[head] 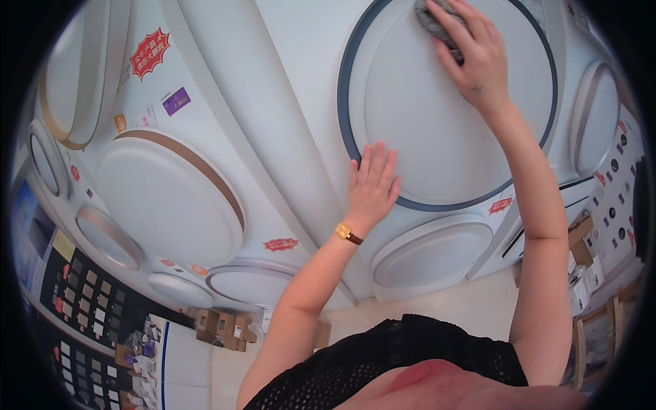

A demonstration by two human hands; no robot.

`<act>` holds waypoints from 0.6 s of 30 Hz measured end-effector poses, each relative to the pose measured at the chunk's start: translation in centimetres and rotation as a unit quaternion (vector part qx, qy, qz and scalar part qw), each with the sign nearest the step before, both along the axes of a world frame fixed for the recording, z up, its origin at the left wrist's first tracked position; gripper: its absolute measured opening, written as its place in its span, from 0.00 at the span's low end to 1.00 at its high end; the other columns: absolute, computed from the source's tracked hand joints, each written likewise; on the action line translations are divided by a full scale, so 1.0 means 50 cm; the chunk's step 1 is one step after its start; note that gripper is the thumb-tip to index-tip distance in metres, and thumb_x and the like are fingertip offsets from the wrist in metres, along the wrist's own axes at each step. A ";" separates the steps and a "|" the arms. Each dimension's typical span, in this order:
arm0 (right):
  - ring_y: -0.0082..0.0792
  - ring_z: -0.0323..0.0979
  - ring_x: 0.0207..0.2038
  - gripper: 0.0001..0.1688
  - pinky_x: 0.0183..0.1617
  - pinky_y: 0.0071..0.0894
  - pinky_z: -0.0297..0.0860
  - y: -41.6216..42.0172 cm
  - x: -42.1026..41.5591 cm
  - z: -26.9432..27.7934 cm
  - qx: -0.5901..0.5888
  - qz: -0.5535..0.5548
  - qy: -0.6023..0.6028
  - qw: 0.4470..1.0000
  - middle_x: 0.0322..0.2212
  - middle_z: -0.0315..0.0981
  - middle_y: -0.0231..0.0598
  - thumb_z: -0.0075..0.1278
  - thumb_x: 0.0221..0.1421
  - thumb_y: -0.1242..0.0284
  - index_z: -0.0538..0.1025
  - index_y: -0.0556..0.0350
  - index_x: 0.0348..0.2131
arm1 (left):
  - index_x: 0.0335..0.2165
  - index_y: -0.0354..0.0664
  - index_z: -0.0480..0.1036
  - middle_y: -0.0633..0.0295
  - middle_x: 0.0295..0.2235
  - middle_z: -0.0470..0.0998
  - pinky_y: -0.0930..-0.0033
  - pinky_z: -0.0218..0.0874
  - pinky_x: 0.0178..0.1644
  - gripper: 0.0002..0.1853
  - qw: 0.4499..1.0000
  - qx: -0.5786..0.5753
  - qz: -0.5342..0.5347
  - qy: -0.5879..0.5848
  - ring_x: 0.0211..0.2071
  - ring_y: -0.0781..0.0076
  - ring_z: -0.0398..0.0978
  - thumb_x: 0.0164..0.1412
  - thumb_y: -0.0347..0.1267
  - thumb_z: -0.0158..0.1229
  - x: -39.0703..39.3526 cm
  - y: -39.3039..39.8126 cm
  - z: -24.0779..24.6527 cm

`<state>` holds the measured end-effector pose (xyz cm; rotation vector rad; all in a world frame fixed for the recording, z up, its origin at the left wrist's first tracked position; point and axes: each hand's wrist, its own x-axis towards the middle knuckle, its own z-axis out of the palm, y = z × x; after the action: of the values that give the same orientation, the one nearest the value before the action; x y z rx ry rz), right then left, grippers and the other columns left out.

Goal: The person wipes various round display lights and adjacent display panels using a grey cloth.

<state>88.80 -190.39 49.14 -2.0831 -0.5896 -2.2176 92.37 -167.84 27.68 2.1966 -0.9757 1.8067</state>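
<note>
A large round ceiling lamp with a white cover and a dark blue-grey rim is mounted on the white display wall before me. My right hand grips a grey cloth, pressed to the upper part of the cover. Lower down on the left, my left hand lies flat against the lamp's edge with its fingers spread and holds nothing. A wristwatch with a gold case and brown strap is on my left wrist.
Other round lamps hang nearby: a brown-rimmed one, a white one below and one at right. A wall ridge runs between panels. Cardboard boxes, a switch display board and a white counter stand lower left.
</note>
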 end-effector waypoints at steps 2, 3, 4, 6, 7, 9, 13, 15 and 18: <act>0.33 0.65 0.57 0.27 0.60 0.36 0.61 0.043 0.001 -0.017 -0.121 0.011 -0.014 0.992 0.54 0.69 0.32 0.54 0.51 0.72 0.75 0.39 0.53 | 0.63 0.43 0.58 0.49 0.66 0.53 0.47 0.29 0.70 0.34 1.000 -0.001 0.006 0.006 0.68 0.53 0.47 0.60 0.38 0.55 0.002 0.000 -0.002; 0.30 0.66 0.56 0.25 0.59 0.36 0.61 0.076 0.002 -0.033 -0.176 0.024 -0.033 0.983 0.51 0.71 0.29 0.55 0.50 0.71 0.76 0.38 0.50 | 0.63 0.43 0.58 0.49 0.66 0.53 0.47 0.29 0.70 0.34 1.000 -0.002 0.014 0.010 0.68 0.53 0.47 0.60 0.38 0.55 0.000 0.005 -0.005; 0.30 0.67 0.55 0.23 0.60 0.36 0.62 0.096 0.013 -0.053 -0.215 0.037 -0.051 0.974 0.51 0.71 0.29 0.54 0.51 0.71 0.76 0.37 0.49 | 0.63 0.43 0.58 0.48 0.66 0.53 0.47 0.29 0.70 0.34 1.000 -0.007 0.014 0.014 0.68 0.52 0.47 0.60 0.38 0.55 0.000 0.005 -0.008; 0.29 0.69 0.53 0.19 0.61 0.35 0.62 0.112 0.025 -0.074 -0.275 0.058 -0.070 0.957 0.49 0.73 0.29 0.53 0.52 0.71 0.77 0.37 0.45 | 0.62 0.42 0.58 0.47 0.66 0.53 0.46 0.29 0.70 0.34 1.000 -0.018 0.007 0.023 0.68 0.51 0.48 0.59 0.37 0.55 -0.001 -0.006 -0.011; 0.30 0.68 0.54 0.21 0.61 0.36 0.61 0.108 0.027 -0.069 -0.284 0.061 -0.061 0.955 0.50 0.72 0.29 0.54 0.50 0.72 0.76 0.37 0.47 | 0.62 0.41 0.58 0.46 0.66 0.53 0.45 0.28 0.69 0.34 1.000 -0.019 0.010 0.023 0.68 0.50 0.48 0.59 0.37 0.55 0.000 -0.005 -0.016; 0.31 0.68 0.56 0.26 0.61 0.37 0.61 0.093 0.033 -0.040 -0.302 0.065 -0.047 0.950 0.52 0.71 0.30 0.56 0.47 0.73 0.76 0.37 0.49 | 0.62 0.40 0.59 0.45 0.66 0.53 0.45 0.28 0.69 0.35 1.000 -0.020 0.015 0.018 0.68 0.49 0.49 0.58 0.37 0.55 0.007 0.000 -0.020; 0.36 0.69 0.53 0.29 0.59 0.38 0.63 -0.009 0.027 0.050 -0.182 0.044 -0.068 0.980 0.51 0.71 0.34 0.56 0.49 0.73 0.74 0.39 0.53 | 0.62 0.38 0.58 0.43 0.65 0.54 0.44 0.29 0.69 0.35 0.999 -0.019 0.039 0.001 0.67 0.46 0.50 0.57 0.35 0.54 0.003 0.001 -0.018; 0.45 0.66 0.54 0.28 0.59 0.45 0.62 -0.070 -0.005 0.079 -0.107 0.065 -0.017 0.992 0.51 0.68 0.45 0.53 0.49 0.75 0.73 0.52 0.52 | 0.62 0.38 0.57 0.42 0.65 0.54 0.43 0.29 0.69 0.35 0.999 -0.020 0.043 -0.007 0.67 0.46 0.50 0.57 0.34 0.53 0.000 -0.002 -0.017; 0.46 0.69 0.51 0.28 0.55 0.45 0.64 -0.185 -0.006 0.075 -0.012 0.046 -0.042 0.998 0.48 0.70 0.45 0.52 0.48 0.76 0.73 0.55 0.51 | 0.63 0.38 0.56 0.42 0.65 0.53 0.42 0.29 0.70 0.36 0.998 -0.027 0.049 -0.016 0.67 0.46 0.50 0.56 0.33 0.51 0.007 -0.010 -0.024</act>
<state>88.50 -199.63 52.88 -1.9398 -0.7056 -2.2674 92.70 -168.36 26.47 2.2255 -0.8292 1.8916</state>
